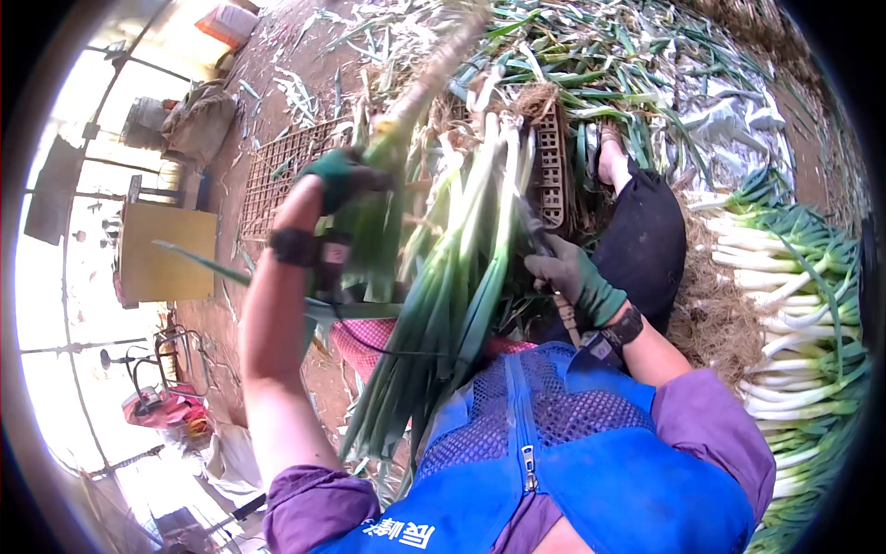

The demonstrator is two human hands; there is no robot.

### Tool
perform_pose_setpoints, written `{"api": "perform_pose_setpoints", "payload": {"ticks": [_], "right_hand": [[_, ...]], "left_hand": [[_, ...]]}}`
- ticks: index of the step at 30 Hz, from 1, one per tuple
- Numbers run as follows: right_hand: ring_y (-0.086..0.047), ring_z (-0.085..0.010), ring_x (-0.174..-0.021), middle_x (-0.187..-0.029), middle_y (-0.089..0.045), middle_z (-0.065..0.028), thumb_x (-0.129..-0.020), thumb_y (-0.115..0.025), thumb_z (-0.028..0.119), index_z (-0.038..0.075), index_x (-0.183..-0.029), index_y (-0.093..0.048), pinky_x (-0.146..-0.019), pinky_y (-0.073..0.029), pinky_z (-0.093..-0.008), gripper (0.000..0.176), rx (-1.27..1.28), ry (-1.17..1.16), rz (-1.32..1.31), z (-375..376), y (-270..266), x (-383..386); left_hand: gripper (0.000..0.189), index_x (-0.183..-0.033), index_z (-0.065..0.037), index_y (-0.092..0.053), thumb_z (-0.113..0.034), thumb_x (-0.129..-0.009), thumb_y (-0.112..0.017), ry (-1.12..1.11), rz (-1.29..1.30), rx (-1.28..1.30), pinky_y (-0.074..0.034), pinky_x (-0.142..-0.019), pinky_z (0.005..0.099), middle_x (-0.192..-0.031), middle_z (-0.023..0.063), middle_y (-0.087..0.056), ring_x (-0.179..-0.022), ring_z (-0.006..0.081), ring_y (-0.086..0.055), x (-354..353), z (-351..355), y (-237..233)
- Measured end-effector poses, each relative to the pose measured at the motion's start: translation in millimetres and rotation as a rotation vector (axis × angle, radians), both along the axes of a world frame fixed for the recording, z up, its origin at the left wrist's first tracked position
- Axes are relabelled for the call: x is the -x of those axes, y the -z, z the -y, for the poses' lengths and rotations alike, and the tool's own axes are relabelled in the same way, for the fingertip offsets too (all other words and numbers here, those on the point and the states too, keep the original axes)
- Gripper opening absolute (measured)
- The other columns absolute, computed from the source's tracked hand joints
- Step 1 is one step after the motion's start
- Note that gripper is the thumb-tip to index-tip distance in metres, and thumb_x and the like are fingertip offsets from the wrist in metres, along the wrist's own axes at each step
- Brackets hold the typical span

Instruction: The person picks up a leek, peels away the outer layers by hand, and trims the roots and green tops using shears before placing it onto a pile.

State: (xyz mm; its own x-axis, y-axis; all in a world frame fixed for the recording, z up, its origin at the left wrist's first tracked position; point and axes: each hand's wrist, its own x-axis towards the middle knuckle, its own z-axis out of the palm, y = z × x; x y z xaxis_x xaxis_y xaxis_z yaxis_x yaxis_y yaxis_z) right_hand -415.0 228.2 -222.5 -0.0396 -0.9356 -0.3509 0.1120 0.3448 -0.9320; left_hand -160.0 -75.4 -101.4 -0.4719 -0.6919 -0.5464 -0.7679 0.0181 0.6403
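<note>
My left hand (pixel 348 181), in a dark green glove, is closed around a long green onion (pixel 406 115), smeared by motion. Its stalk points up and away, leaves hanging below my hand. My right hand (pixel 574 277), in a grey-green glove, is closed around a slim dark tool (pixel 533 226) whose kind I cannot make out. A tan hose-like piece (pixel 566 319) hangs under that hand. Between my hands, several green onions (pixel 475 217) lie with white stalks up against a brown plastic crate (pixel 551 171) and leaves trailing towards my lap.
Cleaned green onions (pixel 784 305) are stacked in a long row at right, beside a heap of trimmed roots (pixel 715 319). Loose leaves (pixel 600 69) cover the ground ahead. A flat brown crate (pixel 286 171) and a yellow board (pixel 168 251) stand at left. My leg (pixel 646 235) stretches forward.
</note>
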Motion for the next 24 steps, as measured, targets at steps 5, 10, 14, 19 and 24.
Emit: {"api": "perform_pose_setpoints", "payload": {"ticks": [5, 10, 14, 19, 24], "right_hand": [[-0.061, -0.0159, -0.082, -0.09, -0.064, -0.0088, -0.083, -0.069, 0.029, 0.001, -0.123, -0.058, -0.076, -0.05, -0.0324, 0.05, 0.078, -0.143, -0.263, -19.2, -19.3, -30.0], [-0.066, -0.0267, -0.077, -0.078, -0.063, -0.0175, -0.079, -0.067, 0.033, -0.001, -0.104, -0.057, -0.073, -0.051, -0.0398, 0.044, -0.016, -0.001, -0.278, -20.3, -11.1, -37.6], [-0.065, -0.032, -0.077, -0.08, -0.064, -0.019, -0.078, -0.066, 0.036, -0.001, -0.104, -0.059, -0.075, -0.051, -0.0413, 0.046, 0.016, -0.092, -0.355, -17.0, -25.3, -37.9], [-0.066, -0.0374, -0.087, -0.091, -0.066, -0.0253, -0.077, -0.064, 0.042, -0.003, -0.105, -0.06, -0.08, -0.051, -0.0425, 0.053, -0.042, -0.047, -0.306, 10.5, -15.4, -30.8], [-0.066, -0.0345, -0.088, -0.093, -0.066, -0.0242, -0.077, -0.063, 0.043, -0.002, -0.107, -0.059, -0.084, -0.05, -0.0423, 0.054, -0.051, -0.118, -0.463, 18.2, -9.6, -28.0]], "left_hand": [[0.054, -0.117, -0.004, -0.067, -0.032, -0.074, -0.083, 0.146, 0.338, 0.128, -0.053, -0.074, 0.0292, -0.095, 0.008, -0.072, -0.079, 0.0147, -0.065, 58.3, -42.9, 83.1], [0.057, -0.112, -0.004, -0.069, -0.04, -0.069, -0.08, -0.039, 0.073, 0.027, -0.055, -0.08, 0.0329, -0.099, 0.0136, -0.072, -0.089, 0.0212, -0.069, 32.9, -55.3, 105.0], [0.049, -0.111, -0.005, -0.07, -0.034, -0.073, -0.077, -0.023, 0.045, 0.079, -0.055, -0.079, 0.0325, -0.099, 0.0123, -0.072, -0.086, 0.0202, -0.069, 30.8, -62.5, 101.2], [0.046, -0.11, -0.004, -0.069, -0.044, -0.087, -0.065, 0.053, 0.285, 0.26, -0.053, -0.069, 0.0354, -0.091, 0.0145, -0.072, -0.076, 0.0228, -0.068, 32.9, -47.4, 101.1], [0.037, -0.118, -0.007, -0.064, -0.033, -0.095, -0.053, 0.713, 0.585, 0.552, -0.054, -0.078, 0.0447, -0.106, 0.0225, -0.069, -0.092, 0.0382, -0.068, 22.8, -23.8, 119.4]]}}
